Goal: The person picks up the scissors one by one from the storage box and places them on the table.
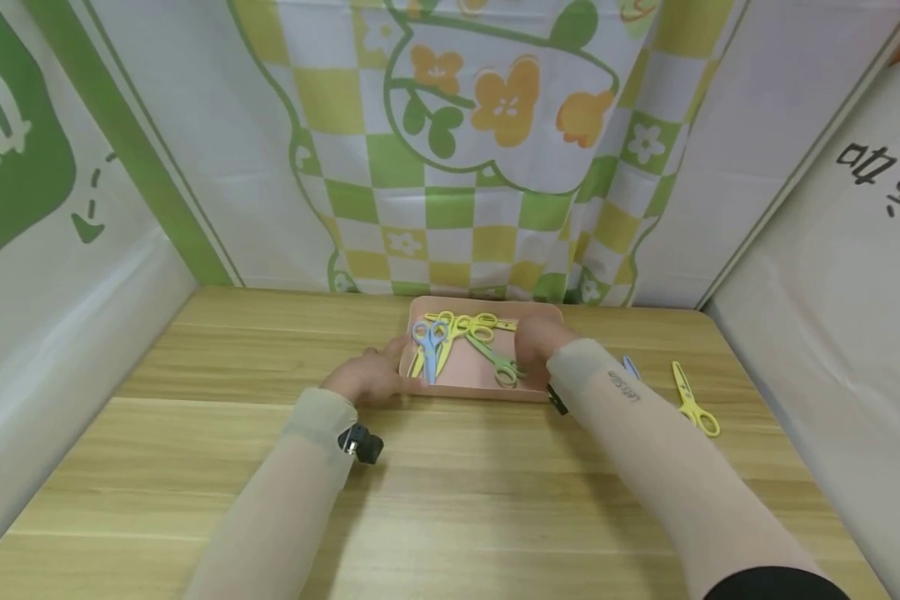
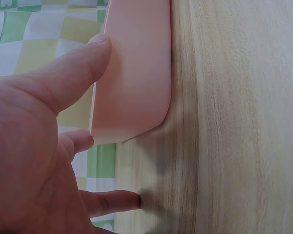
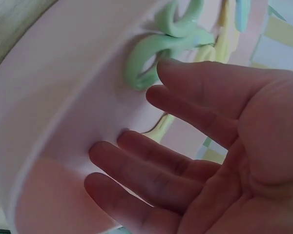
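Note:
A shallow pink tray stands against the curtain at the back of the table. In it lie several yellow scissors, a pair of blue scissors and a pair of green scissors. My left hand is at the tray's left end; in the left wrist view its thumb rests against the tray and the fingers are spread. Inside the tray's right end is my right hand, fingers extended. Its thumb and index finger are at a green handle loop, with no clear grip.
On the wooden table, right of the tray, lies another pair of yellow scissors. A blue tip shows beside my right forearm, the remainder hidden. A checkered curtain hangs behind the tray, and white sheets flank the table.

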A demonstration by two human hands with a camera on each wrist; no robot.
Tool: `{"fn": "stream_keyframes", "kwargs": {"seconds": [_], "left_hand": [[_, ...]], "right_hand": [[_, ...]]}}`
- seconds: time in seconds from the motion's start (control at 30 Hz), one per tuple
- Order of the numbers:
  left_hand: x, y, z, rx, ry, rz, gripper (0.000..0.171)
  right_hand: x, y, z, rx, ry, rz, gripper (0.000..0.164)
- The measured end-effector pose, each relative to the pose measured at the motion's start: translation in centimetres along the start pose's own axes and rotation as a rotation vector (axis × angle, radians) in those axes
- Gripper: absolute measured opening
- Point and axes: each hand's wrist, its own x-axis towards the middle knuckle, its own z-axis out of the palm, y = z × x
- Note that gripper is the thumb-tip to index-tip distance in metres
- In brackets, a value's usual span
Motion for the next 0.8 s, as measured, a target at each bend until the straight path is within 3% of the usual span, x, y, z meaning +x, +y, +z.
{"fn": "stream_keyframes", "kwargs": {"seconds": [0.07, 0.27, 0.4, 0.57, 0.63, 0.8], "left_hand": [[0.0, 0.0, 0.0, -0.004, -0.004, -0.001, 0.095], [-0.1, 0.1, 0.1, -0.013, -0.013, -0.004, 0.094], [-0.1, 0.1, 0.0, 0.004, -0.006, -0.005, 0.095], [0.1, -0.1, 0.0, -0.001, -0.004, -0.003, 0.095], [0.1, -0.1, 0.0, -0.005, -0.006, -0.006, 0.095], [0.0, 0.1, -0.1, -0.011, -0.009, -0.016, 0.096]], "right_hand": [[-0.1, -0.3, 0.2, 0.073, 0.041, 0.061, 0.025], [-0.4, -1.0, 0.3, 0.097, 0.090, 0.131, 0.029], [-0.4, -1.2, 0.4, 0.081, 0.124, 0.123, 0.022], [-0.6, -1.4, 0.4, 0.120, 0.115, 0.027, 0.009], [-0.6, -1.4, 0.5, 0.184, 0.102, 0.017, 0.009], [-0.4, -1.4, 0.5, 0.341, 0.098, 0.082, 0.013]]}}
